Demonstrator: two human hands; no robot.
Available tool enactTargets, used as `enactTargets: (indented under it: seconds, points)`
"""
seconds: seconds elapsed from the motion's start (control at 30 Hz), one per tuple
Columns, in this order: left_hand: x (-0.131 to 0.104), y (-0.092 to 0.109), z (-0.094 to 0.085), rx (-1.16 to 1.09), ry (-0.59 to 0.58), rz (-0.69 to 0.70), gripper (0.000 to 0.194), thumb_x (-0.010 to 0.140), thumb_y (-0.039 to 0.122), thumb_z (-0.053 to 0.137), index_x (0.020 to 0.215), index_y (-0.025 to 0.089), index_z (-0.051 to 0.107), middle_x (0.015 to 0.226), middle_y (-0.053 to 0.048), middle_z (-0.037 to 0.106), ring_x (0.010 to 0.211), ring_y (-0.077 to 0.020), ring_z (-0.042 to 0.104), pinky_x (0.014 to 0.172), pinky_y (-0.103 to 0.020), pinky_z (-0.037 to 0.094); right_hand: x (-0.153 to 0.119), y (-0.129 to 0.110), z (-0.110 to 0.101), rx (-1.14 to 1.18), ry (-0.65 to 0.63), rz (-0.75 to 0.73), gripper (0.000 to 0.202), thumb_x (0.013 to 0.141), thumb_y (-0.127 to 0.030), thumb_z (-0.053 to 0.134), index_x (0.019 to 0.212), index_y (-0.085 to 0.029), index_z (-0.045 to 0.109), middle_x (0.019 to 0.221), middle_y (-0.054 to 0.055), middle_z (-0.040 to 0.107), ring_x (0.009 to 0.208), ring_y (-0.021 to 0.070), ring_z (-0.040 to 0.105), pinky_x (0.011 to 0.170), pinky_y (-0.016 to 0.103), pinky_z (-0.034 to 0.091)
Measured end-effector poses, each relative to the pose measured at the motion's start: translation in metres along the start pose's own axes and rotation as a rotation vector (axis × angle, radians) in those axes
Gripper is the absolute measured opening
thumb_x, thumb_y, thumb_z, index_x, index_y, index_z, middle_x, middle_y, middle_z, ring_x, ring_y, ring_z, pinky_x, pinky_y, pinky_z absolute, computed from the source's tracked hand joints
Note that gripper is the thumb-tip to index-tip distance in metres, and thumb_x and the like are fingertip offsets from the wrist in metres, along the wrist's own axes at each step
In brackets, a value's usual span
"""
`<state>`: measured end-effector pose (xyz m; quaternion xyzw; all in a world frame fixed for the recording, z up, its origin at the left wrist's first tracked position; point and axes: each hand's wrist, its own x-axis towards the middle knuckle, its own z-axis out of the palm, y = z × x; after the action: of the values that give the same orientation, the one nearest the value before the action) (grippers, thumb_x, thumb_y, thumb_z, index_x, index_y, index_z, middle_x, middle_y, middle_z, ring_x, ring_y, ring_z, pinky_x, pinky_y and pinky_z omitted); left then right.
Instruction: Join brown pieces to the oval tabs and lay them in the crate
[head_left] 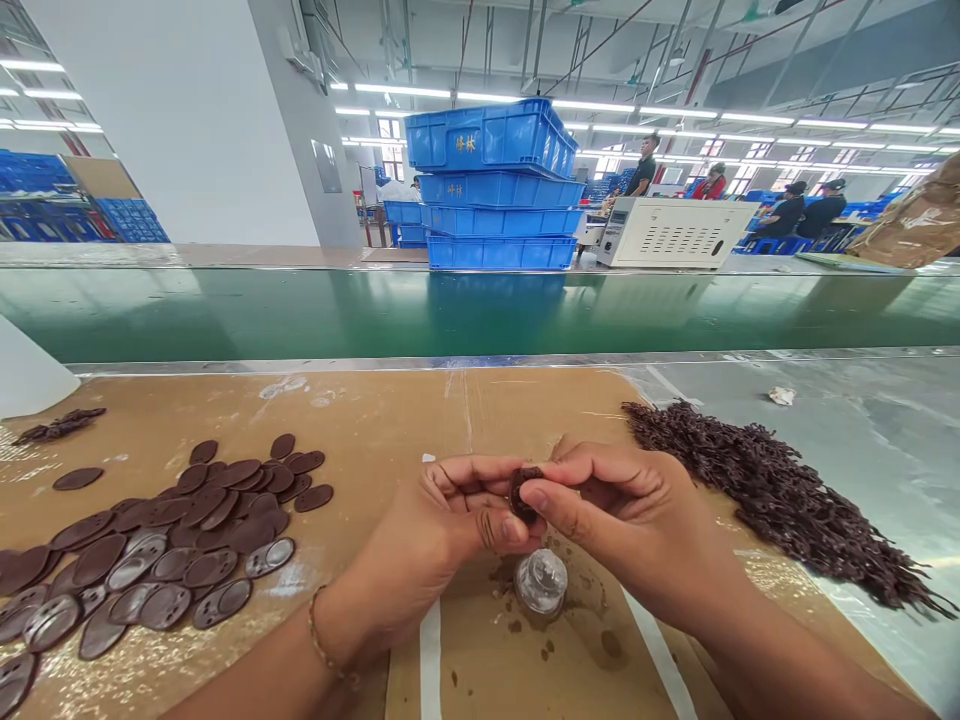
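Keep your left hand (442, 530) and right hand (622, 510) pinched firmly on the small brown oval piece (523, 492), directly above the clear glass jar (541, 581).

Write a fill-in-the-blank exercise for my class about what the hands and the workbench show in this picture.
1. Both hands, the left hand and the right hand, pinch one small ____ piece between them.
2. The pile of flat oval pieces lies to the person's ____.
3. Just below the fingers stands a small clear ____.
4. The stacked crates beyond the green belt are ____.

Missing words: brown; left; jar; blue
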<state>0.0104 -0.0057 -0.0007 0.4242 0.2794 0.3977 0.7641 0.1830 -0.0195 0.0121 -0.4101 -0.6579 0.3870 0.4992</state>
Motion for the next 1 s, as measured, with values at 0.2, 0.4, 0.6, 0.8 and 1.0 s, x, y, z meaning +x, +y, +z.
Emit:
enactTargets:
  seconds: [0.2,0.4,0.6,0.8,1.0]
  points:
    - [0.0000,-0.0029,-0.0007,0.000,0.028,-0.016,0.027,0.070,0.019,0.081,0.096,0.021,0.075,0.082,-0.002,0.071,0.073,-0.0090,0.062,0.078,-0.023,0.053,-0.0005,-0.0007,-0.0006,-0.005,0.009,-0.005,0.012,0.079,-0.024,0.072,0.068,-0.019,0.070,0.063,-0.001,0.065,0.059,0.0113,0.061,0.054,0.021,0.048]
    - [-0.0004,-0.0011,0.0002,0.017,0.026,-0.025,0.030,0.068,0.020,0.083,0.097,0.021,0.075,0.084,-0.004,0.072,0.080,-0.0122,0.064,0.080,-0.025,0.052,0.0001,-0.0014,-0.0005,0.003,0.013,-0.008,0.012,0.079,-0.023,0.072,0.068,-0.019,0.069,0.063,-0.001,0.067,0.059,0.0118,0.063,0.054,0.021,0.050]
    - [0.0000,-0.0009,0.0001,0.026,0.038,-0.021,0.031,0.067,0.020,0.083,0.097,0.021,0.075,0.083,-0.004,0.072,0.079,-0.0123,0.064,0.077,-0.023,0.052,-0.0002,0.0014,-0.0007,-0.007,0.024,-0.039,0.011,0.079,-0.023,0.073,0.069,-0.020,0.070,0.065,0.000,0.067,0.061,0.0133,0.063,0.055,0.023,0.050]
    - [0.0003,-0.0007,-0.0007,0.045,0.060,-0.031,0.033,0.066,0.020,0.084,0.097,0.018,0.074,0.081,-0.004,0.071,0.082,-0.0145,0.064,0.079,-0.025,0.051,-0.0002,0.0029,0.0003,-0.001,0.019,-0.050,0.010,0.079,-0.020,0.073,0.069,-0.020,0.071,0.064,-0.002,0.066,0.060,0.0108,0.062,0.057,0.020,0.050]
    - [0.0002,0.0001,-0.0005,0.046,0.052,-0.023,0.032,0.067,0.018,0.083,0.098,0.019,0.074,0.083,-0.004,0.071,0.080,-0.0127,0.064,0.078,-0.023,0.051,0.0008,0.0011,0.0009,-0.002,0.024,-0.048,0.011,0.078,-0.021,0.072,0.068,-0.020,0.071,0.063,-0.001,0.066,0.059,0.0113,0.062,0.055,0.021,0.050]
